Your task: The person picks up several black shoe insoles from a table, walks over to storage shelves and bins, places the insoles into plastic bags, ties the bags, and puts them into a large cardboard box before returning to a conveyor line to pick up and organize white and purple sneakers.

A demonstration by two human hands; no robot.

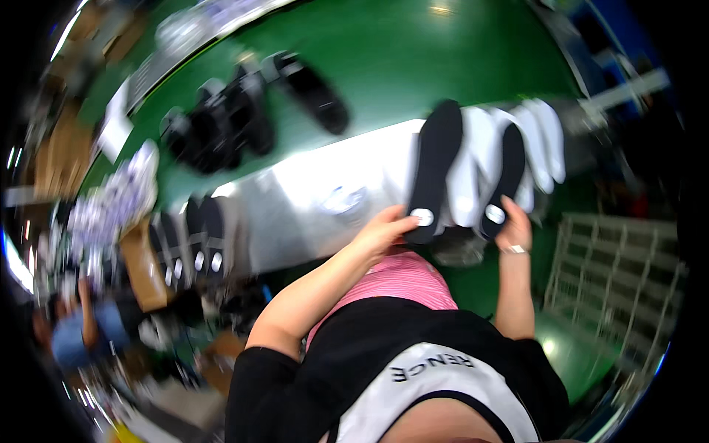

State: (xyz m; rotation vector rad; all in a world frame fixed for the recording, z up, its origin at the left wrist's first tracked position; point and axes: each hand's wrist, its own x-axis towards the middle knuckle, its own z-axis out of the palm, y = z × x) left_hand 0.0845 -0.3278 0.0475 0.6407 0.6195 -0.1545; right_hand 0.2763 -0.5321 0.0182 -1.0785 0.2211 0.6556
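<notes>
Green surface [458,44] beyond silvery bench [288,214] | black shirt [354,332], dark lettering on white panel [436,363], near side of bench | white insoles [464,193], bench's right end | two black insoles [441,159] above bench's right end, white heel labels [422,217], print unreadable | left hand [385,229] gripping left one's heel | right hand [515,227] gripping right one's heel

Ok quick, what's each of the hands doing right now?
Left hand: closed, holding one black insole by its near end.
Right hand: closed, holding another black insole by its near end.
</notes>
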